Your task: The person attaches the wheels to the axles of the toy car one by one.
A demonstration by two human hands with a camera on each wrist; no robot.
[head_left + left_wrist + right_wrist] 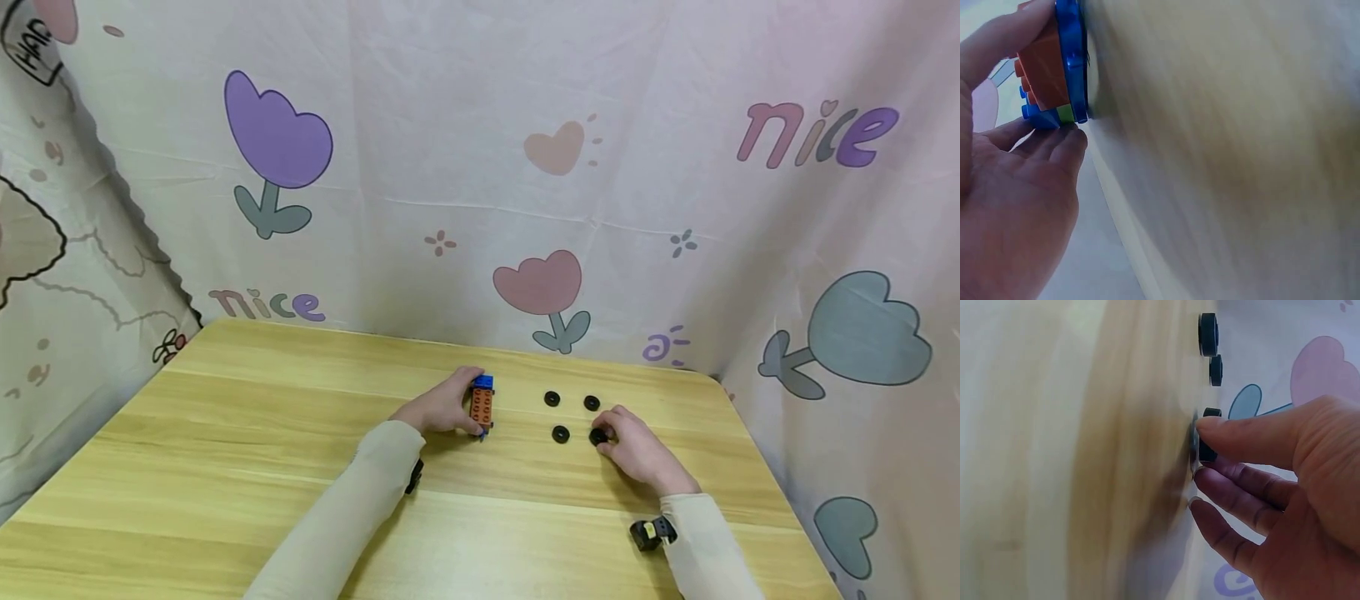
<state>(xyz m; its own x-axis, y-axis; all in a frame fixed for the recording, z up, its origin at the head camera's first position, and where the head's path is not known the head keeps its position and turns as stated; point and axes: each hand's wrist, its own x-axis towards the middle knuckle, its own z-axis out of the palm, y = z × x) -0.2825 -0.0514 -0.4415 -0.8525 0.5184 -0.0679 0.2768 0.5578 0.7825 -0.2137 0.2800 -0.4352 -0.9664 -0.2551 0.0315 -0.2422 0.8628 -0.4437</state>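
My left hand (447,405) grips an orange and blue block assembly (482,406) by its two ends, thumb at the near end and fingers at the far end. In the left wrist view the assembly (1047,72) shows orange studded bricks, a blue base and a small green piece. To its right, my right hand (637,446) pinches a black wheel (597,436) at the table surface. The right wrist view shows thumb and fingers of that hand (1272,481) around the wheel, partly hiding it.
Three other black wheels lie on the wooden table (225,433): one at the back left (552,398), one at the back right (592,403), one at the front left (560,434). A printed curtain (420,125) hangs behind the table.
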